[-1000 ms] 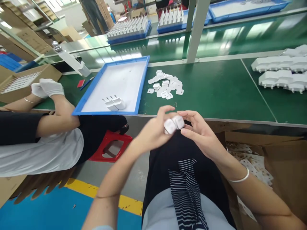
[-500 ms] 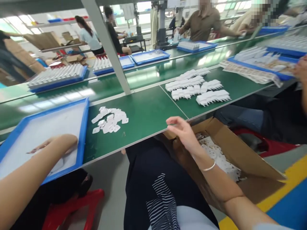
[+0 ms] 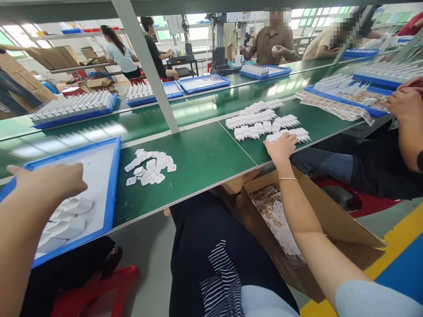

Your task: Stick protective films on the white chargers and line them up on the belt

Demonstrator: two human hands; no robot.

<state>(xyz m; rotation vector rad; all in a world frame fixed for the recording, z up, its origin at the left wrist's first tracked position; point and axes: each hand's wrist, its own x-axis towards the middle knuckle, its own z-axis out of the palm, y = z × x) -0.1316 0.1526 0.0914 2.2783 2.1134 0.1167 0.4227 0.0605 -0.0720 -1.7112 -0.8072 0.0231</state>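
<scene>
My left hand (image 3: 49, 182) hovers over the blue tray (image 3: 114, 176) at the left, its back toward me, with nothing seen in it. Below it in the tray lie a few white charger plugs (image 3: 71, 215). My right hand (image 3: 282, 147) reaches far right across the green bench (image 3: 205, 158) and rests palm-down on the near row of white charger plugs (image 3: 297, 132), fingers bent over them. A thin bracelet sits on that wrist.
A pile of small white film pieces (image 3: 150, 165) lies mid-bench. An open cardboard box (image 3: 330, 220) of sheets stands by my right knee. A co-worker's hand (image 3: 405, 103) is at the right edge. A metal post (image 3: 148, 70) and loaded blue trays (image 3: 72, 110) stand behind.
My left hand has lifted off the plugs it laid in the tray. My right hand has moved from the bench's edge out onto the row of plugs.
</scene>
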